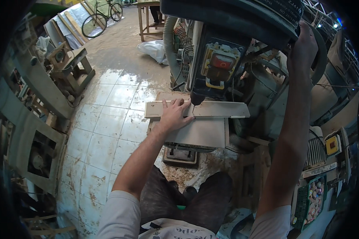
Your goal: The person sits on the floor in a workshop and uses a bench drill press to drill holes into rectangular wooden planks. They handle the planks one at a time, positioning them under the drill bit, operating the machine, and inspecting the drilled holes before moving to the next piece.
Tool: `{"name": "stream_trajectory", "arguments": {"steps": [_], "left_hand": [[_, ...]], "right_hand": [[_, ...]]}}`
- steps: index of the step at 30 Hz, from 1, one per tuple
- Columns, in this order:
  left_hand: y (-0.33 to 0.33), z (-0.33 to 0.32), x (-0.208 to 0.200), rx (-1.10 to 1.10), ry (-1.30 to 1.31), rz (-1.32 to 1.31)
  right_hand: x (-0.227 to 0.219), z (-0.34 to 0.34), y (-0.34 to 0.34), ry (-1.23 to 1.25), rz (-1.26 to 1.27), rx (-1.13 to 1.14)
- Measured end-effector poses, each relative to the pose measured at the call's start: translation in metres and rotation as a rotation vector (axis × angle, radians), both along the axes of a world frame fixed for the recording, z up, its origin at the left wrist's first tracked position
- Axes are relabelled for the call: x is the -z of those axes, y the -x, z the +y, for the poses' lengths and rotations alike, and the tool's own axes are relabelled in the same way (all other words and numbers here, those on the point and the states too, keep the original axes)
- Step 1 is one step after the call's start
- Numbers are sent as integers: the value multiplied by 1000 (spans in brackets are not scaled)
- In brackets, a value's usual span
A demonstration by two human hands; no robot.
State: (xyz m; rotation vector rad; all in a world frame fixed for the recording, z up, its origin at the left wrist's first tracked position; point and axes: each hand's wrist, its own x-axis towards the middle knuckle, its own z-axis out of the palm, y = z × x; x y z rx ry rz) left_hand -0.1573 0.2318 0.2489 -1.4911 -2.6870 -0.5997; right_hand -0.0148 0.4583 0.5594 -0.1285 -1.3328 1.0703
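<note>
A long, pale wooden board (221, 108) lies crosswise on the table of a drill press (259, 18). My left hand (174, 113) holds the board down left of the chuck, with spread fingers reaching its far edge and the thumb by its near edge. The dark chuck (197, 98) hangs just above or at the board; whether the bit touches the wood is too small to tell. Raised at the upper right, my right hand (305, 47) is closed on the feed handle at the side of the machine head; its fingertips are partly hidden.
A flat panel (203, 132) lies under the board. The press front carries a red switch (221, 60). Sawdust (183, 177) covers the floor by my feet. At right stand a motor (316, 149) and a green crate (310, 203) of small round pieces; wooden machinery (38, 155) lines the left.
</note>
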Motion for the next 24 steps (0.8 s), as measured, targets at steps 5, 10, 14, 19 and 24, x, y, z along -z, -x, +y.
{"name": "stream_trajectory", "arguments": {"steps": [5, 10, 14, 19, 24], "left_hand": [[1, 0, 5, -13, -31, 46], [2, 0, 8, -12, -43, 52], [3, 0, 8, -4, -30, 51], [3, -1, 6, -1, -20, 63], [3, 0, 6, -3, -20, 48]], "right_hand": [[4, -11, -7, -66, 0, 41], [8, -32, -17, 63, -14, -62], [12, -39, -18, 12, 26, -70], [17, -38, -21, -33, 100, -132], [20, -35, -25, -34, 95, -186]]}}
